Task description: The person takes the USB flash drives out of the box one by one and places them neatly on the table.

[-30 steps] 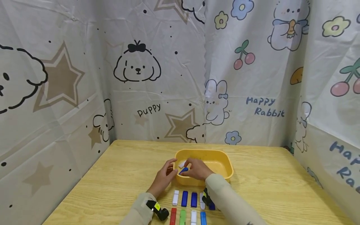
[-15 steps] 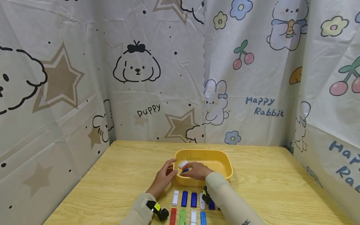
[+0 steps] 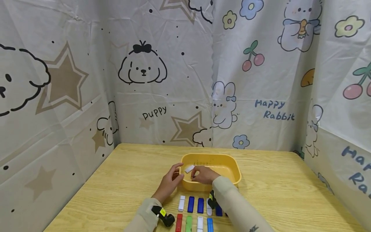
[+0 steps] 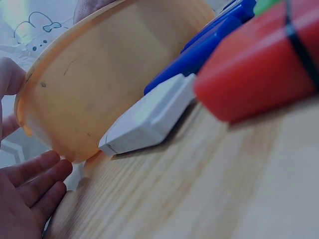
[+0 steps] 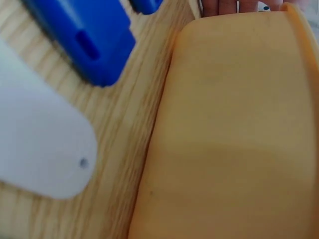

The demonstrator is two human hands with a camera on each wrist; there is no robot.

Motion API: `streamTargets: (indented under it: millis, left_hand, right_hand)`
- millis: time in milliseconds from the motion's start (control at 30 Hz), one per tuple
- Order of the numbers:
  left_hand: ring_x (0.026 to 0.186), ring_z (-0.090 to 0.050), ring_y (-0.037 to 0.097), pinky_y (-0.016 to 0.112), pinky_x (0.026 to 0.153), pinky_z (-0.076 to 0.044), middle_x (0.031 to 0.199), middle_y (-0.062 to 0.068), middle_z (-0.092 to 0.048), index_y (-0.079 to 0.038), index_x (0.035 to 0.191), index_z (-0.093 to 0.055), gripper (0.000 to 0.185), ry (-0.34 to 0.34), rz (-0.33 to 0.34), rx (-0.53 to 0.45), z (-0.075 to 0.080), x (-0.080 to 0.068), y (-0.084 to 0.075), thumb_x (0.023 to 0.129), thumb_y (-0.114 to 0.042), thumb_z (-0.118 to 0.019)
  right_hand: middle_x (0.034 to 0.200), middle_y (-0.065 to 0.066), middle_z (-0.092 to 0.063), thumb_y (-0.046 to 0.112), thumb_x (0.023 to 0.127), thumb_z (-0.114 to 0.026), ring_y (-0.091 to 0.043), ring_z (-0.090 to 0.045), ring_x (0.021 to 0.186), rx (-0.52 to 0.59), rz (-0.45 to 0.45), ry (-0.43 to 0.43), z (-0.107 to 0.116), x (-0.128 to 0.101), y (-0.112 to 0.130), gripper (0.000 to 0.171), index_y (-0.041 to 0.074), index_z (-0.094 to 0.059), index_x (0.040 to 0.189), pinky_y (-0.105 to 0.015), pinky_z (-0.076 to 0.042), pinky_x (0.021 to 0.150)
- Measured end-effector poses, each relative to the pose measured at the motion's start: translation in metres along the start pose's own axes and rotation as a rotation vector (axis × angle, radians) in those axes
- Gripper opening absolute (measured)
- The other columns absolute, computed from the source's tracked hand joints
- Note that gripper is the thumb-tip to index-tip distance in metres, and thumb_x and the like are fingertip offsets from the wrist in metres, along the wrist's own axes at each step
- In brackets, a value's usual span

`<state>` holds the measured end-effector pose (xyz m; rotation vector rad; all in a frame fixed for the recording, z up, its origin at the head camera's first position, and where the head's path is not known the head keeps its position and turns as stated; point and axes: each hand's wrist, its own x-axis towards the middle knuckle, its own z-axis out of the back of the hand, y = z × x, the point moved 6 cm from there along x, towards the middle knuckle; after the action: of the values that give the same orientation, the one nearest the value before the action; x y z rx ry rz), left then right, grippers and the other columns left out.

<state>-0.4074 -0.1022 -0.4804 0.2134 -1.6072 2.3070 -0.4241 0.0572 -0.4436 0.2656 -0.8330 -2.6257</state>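
A yellow plastic tub (image 3: 214, 186) stands mid-table. My left hand (image 3: 169, 183) holds its left rim, thumb and forefinger at the edge; in the left wrist view the other fingers lie outside the wall. My right hand (image 3: 205, 175) reaches into the tub's left part with bent fingers. Whether anything is between those fingertips is hidden. A white stick (image 3: 189, 169), apparently a USB flash drive, lies in the tub just beyond them. The blue drive seen there earlier is out of sight. In the right wrist view the near wall of the tub fills the right side.
Two rows of flash drives lie before the tub: a white drive (image 3: 181, 203), blue ones such as this blue drive (image 3: 190, 204), a red drive (image 3: 179, 222), a green drive (image 3: 188, 223) and a light-blue drive (image 3: 210, 224). My right forearm covers part of the rows. Patterned curtains surround the table.
The blue drive at my right fingertips has dropped out of sight as those fingers bent downward. More of the white drive in the tub now shows. My left hand stays at the rim.
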Motion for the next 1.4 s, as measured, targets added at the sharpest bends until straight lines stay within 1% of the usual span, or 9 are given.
streamTargets:
  millis: [133,400,533,767,1000,1100,1267,1333,1400]
  left_hand:
    - [0.117,-0.053,0.029,0.047,0.098,-0.044,0.133,0.016,-0.052,-0.023,0.141,-0.045,0.046,0.001,0.0,0.021,0.0,0.0,-0.001,0.097,-0.021,-0.056]
    - [0.117,-0.054,0.031,0.048,0.097,-0.045,0.133,0.019,-0.051,-0.02,0.142,-0.045,0.045,0.007,-0.011,0.019,-0.001,0.0,-0.006,0.098,-0.021,-0.055]
    - [0.117,-0.054,0.03,0.048,0.097,-0.045,0.133,0.019,-0.051,-0.021,0.142,-0.045,0.045,0.011,-0.01,0.017,-0.001,0.0,-0.009,0.098,-0.021,-0.055]
    - [0.117,-0.054,0.031,0.048,0.097,-0.045,0.133,0.019,-0.051,-0.021,0.142,-0.045,0.045,0.011,0.001,0.023,-0.001,0.0,-0.009,0.098,-0.022,-0.055]
    - [0.115,-0.055,0.03,0.047,0.096,-0.045,0.131,0.017,-0.053,-0.024,0.14,-0.046,0.044,-0.009,0.003,0.031,0.001,0.001,-0.005,0.097,-0.023,-0.056]
    - [0.116,-0.054,0.03,0.048,0.098,-0.044,0.131,0.017,-0.053,-0.025,0.14,-0.047,0.044,-0.012,0.008,0.03,0.002,0.001,-0.004,0.097,-0.023,-0.056]
    - [0.118,-0.053,0.03,0.049,0.099,-0.043,0.132,0.016,-0.052,-0.024,0.141,-0.045,0.045,-0.01,0.01,0.026,0.004,0.0,-0.004,0.097,-0.024,-0.056]
    - [0.117,-0.054,0.03,0.048,0.098,-0.044,0.131,0.016,-0.053,-0.023,0.141,-0.046,0.045,-0.007,0.003,0.025,0.003,0.0,-0.005,0.097,-0.023,-0.056]
    - [0.115,-0.055,0.029,0.047,0.097,-0.045,0.13,0.016,-0.054,-0.022,0.141,-0.046,0.044,-0.008,-0.001,0.032,0.002,-0.001,-0.005,0.097,-0.022,-0.056]
  right_hand:
    - [0.107,-0.008,-0.064,0.013,0.084,-0.071,-0.021,-0.054,0.089,0.007,-0.028,0.003,0.002,0.0,0.001,0.012,0.01,-0.067,0.095,-0.036,-0.045,0.078]
    - [0.083,-0.003,-0.059,0.012,0.081,-0.075,-0.018,-0.053,0.075,-0.008,-0.083,-0.026,0.005,0.0,-0.004,0.015,0.008,-0.061,0.085,-0.031,-0.045,0.067]
    - [0.08,-0.003,-0.057,0.011,0.079,-0.076,-0.019,-0.052,0.073,0.036,-0.091,-0.039,0.007,-0.002,-0.005,0.02,0.007,-0.059,0.087,-0.03,-0.043,0.063]
    - [0.079,-0.005,-0.056,0.005,0.078,-0.077,-0.019,-0.053,0.068,0.156,-0.036,-0.092,0.011,-0.004,-0.004,0.026,0.005,-0.057,0.095,-0.026,-0.044,0.057]
    - [0.076,-0.008,-0.056,-0.002,0.085,-0.065,-0.015,-0.051,0.056,0.192,0.086,-0.156,0.016,-0.005,0.001,0.021,0.003,-0.056,0.104,-0.027,-0.046,0.05]
    - [0.083,-0.008,-0.057,-0.002,0.088,-0.062,-0.016,-0.053,0.059,0.202,0.109,-0.178,0.018,-0.004,0.002,0.022,0.003,-0.057,0.108,-0.027,-0.049,0.052]
    - [0.089,-0.012,-0.057,-0.003,0.092,-0.057,-0.021,-0.061,0.064,0.334,0.134,-0.195,0.019,-0.002,-0.001,0.026,0.001,-0.058,0.117,-0.031,-0.056,0.058]
    - [0.089,-0.013,-0.058,-0.006,0.09,-0.058,-0.025,-0.063,0.068,0.384,0.142,-0.211,0.02,-0.002,-0.002,0.03,0.0,-0.058,0.119,-0.033,-0.057,0.06]
    - [0.09,-0.013,-0.059,-0.008,0.086,-0.062,-0.025,-0.064,0.074,0.378,0.142,-0.238,0.022,-0.003,-0.005,0.036,0.001,-0.058,0.12,-0.034,-0.057,0.065]
